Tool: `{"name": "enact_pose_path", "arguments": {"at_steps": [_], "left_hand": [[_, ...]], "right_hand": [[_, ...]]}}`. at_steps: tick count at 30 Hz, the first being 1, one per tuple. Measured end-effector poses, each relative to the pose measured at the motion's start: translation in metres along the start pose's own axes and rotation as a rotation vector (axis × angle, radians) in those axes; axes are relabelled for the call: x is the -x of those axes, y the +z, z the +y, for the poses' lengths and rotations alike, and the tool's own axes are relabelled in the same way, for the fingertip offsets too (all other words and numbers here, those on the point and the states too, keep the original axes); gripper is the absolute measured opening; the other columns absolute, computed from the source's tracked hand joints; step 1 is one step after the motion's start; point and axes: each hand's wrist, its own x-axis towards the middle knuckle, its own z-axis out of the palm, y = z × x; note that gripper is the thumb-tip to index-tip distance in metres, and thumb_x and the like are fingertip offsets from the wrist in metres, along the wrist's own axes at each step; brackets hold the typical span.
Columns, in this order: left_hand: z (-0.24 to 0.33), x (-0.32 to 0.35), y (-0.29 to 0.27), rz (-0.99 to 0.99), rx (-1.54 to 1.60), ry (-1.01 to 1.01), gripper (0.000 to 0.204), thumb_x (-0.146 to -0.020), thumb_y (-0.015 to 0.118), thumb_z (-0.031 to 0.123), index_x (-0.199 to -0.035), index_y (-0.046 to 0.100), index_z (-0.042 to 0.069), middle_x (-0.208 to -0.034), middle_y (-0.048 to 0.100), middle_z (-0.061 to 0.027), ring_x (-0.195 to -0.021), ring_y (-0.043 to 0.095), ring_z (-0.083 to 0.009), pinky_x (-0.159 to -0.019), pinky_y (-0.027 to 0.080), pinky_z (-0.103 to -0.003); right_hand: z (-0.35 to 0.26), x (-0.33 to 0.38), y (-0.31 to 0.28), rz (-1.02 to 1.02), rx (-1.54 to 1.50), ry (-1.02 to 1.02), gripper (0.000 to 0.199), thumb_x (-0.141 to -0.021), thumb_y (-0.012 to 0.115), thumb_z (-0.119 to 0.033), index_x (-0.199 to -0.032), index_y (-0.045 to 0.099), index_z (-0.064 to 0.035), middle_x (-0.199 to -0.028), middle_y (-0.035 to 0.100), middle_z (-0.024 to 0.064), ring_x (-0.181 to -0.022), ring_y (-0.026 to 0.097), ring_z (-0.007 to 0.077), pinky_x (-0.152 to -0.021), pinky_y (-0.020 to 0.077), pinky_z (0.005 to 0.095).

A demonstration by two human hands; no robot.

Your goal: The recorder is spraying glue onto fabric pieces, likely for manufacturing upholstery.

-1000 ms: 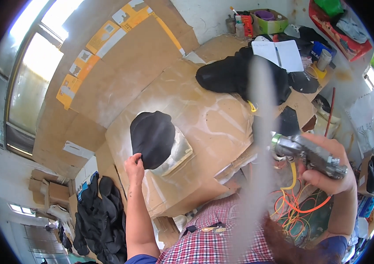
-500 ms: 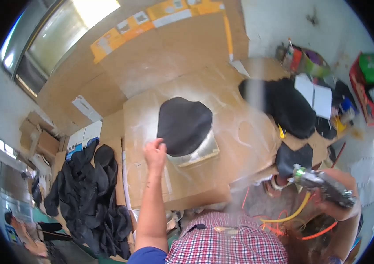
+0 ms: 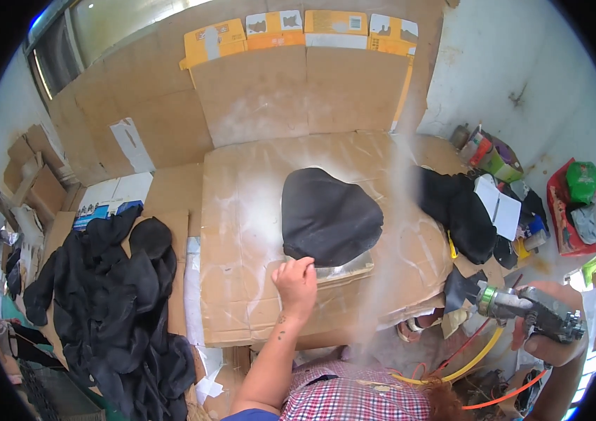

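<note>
At far left, a heap of black pieces lies off the desk. On the cardboard-covered desk, the left hand rests its fingertips on the near edge of a black seat-shaped pad, its grip loose and not closed round anything, seemingly steadying it. The pad sits raised on a flat support. Well apart to the right, the right hand grips a spray gun, nozzle turned toward the pad.

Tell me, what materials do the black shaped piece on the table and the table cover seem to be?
The black saddle-shaped piece looks like matte fabric or foam, soft-edged; hard to tell which. The brown table cover looks like corrugated cardboard, with creases, flaps and white spray haze.
</note>
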Motion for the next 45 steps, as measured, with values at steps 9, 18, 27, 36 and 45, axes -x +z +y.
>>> {"name": "enact_pose_path", "arguments": {"at_steps": [9, 18, 27, 36, 45], "left_hand": [[-0.084, 0.016, -0.051, 0.029, 0.121, -0.266, 0.011, -0.081, 0.058, 0.013, -0.088, 0.063, 0.007, -0.074, 0.060, -0.0065, -0.068, 0.056, -0.0222, -0.076, 0.037, -0.037], [-0.118, 0.024, -0.060, -0.034, 0.265, -0.377, 0.013, -0.076, 0.060, 0.008, -0.088, 0.063, 0.005, -0.070, 0.059, -0.0067, -0.063, 0.056, -0.0204, -0.073, 0.041, -0.034], [-0.122, 0.034, -0.057, 0.041, 0.350, -0.360, 0.016, -0.072, 0.060, 0.006, -0.088, 0.062, 0.004, -0.070, 0.059, -0.0073, -0.063, 0.057, -0.0205, -0.072, 0.043, -0.035], [-0.132, 0.050, -0.071, 0.110, 0.369, -0.404, 0.016, -0.071, 0.059, 0.004, -0.087, 0.062, 0.002, -0.071, 0.061, -0.0100, -0.062, 0.058, -0.0221, -0.066, 0.047, -0.035], [-0.166, 0.071, -0.097, 0.186, 0.228, -0.439, 0.016, -0.075, 0.059, 0.002, -0.090, 0.063, 0.001, -0.065, 0.057, -0.0032, -0.059, 0.053, -0.0112, -0.058, 0.045, -0.026]], "right_hand": [[-0.015, 0.045, 0.012, 0.063, 0.276, 0.016, 0.072, -0.065, 0.077, -0.027, -0.123, 0.044, 0.0007, -0.083, 0.061, 0.0131, -0.062, 0.062, 0.0189, -0.053, 0.0499, 0.0279], [-0.067, 0.062, 0.069, 0.252, 0.081, 0.196, 0.070, -0.059, 0.079, -0.029, -0.115, 0.051, 0.0011, -0.088, 0.061, 0.0111, -0.062, 0.061, 0.0189, -0.056, 0.0480, 0.0275], [-0.087, 0.051, 0.090, 0.312, 0.253, 0.109, 0.074, -0.065, 0.077, -0.030, -0.124, 0.042, -0.0006, -0.103, 0.054, 0.0161, -0.058, 0.059, 0.0182, -0.048, 0.0488, 0.0265], [-0.129, 0.011, 0.145, 0.152, 0.379, 0.044, 0.063, -0.064, 0.073, -0.027, -0.115, 0.050, 0.0023, -0.088, 0.058, 0.0102, -0.059, 0.059, 0.0149, -0.054, 0.0468, 0.0248], [-0.103, -0.020, 0.132, 0.264, 0.193, 0.013, 0.073, -0.067, 0.075, -0.022, -0.128, 0.042, 0.0006, -0.077, 0.059, 0.0101, -0.062, 0.058, 0.0160, -0.054, 0.0498, 0.0279]]}}
